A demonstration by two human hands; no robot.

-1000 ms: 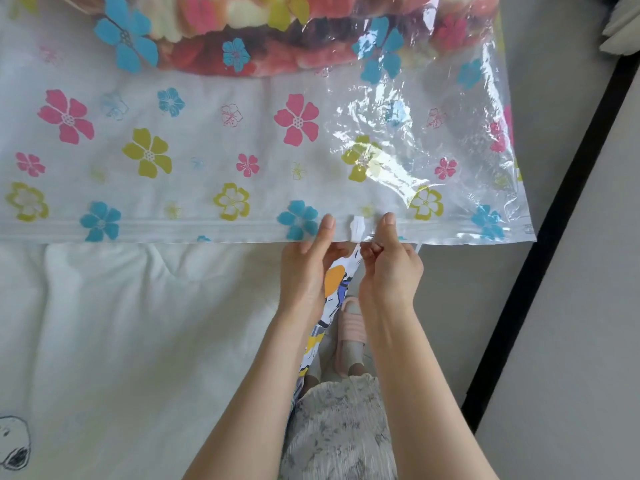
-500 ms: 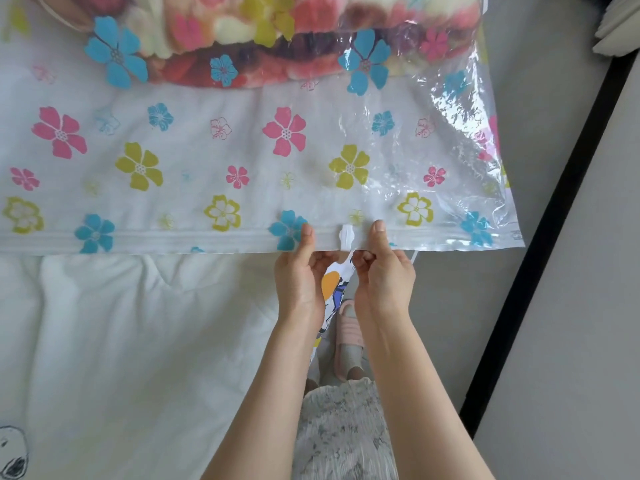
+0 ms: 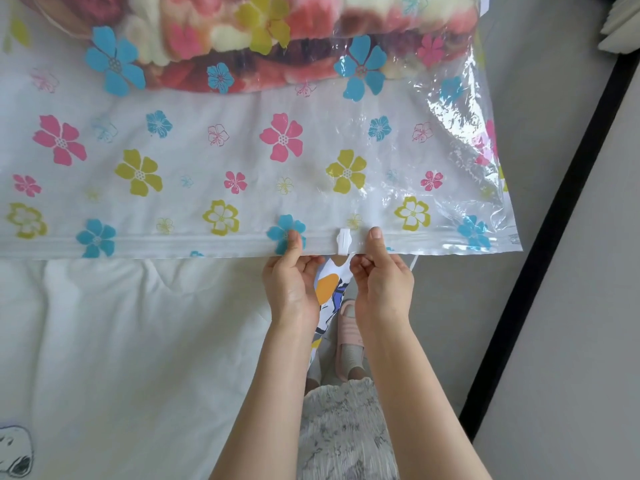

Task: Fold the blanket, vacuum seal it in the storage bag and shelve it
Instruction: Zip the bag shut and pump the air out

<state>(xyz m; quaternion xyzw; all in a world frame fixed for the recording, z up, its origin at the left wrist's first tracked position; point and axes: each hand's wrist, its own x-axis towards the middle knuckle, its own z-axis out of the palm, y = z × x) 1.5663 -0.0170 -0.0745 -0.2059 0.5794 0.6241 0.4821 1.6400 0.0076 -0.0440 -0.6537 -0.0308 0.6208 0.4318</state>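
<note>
Both hands, the left hand (image 3: pixel 292 284) and right hand (image 3: pixel 382 282), have stayed pinched on the near zip edge of the clear flower-printed plastic storage bag (image 3: pixel 242 188), flanking the small white slider clip (image 3: pixel 344 241), which has barely advanced, so sealing looks unfinished; the folded pink floral blanket (image 3: pixel 277 36) lies inside, beyond the fingertips.

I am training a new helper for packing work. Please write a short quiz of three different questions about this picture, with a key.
1. True or false: the blanket is already inside the bag.
2. Where is the white slider? A) at the bag's far left end B) on the zip strip, between the left hand and the right hand C) on the floor
3. Fill in: the bag lies on a white ____.

Key: 1 true; 2 B; 3 sheet.
</note>
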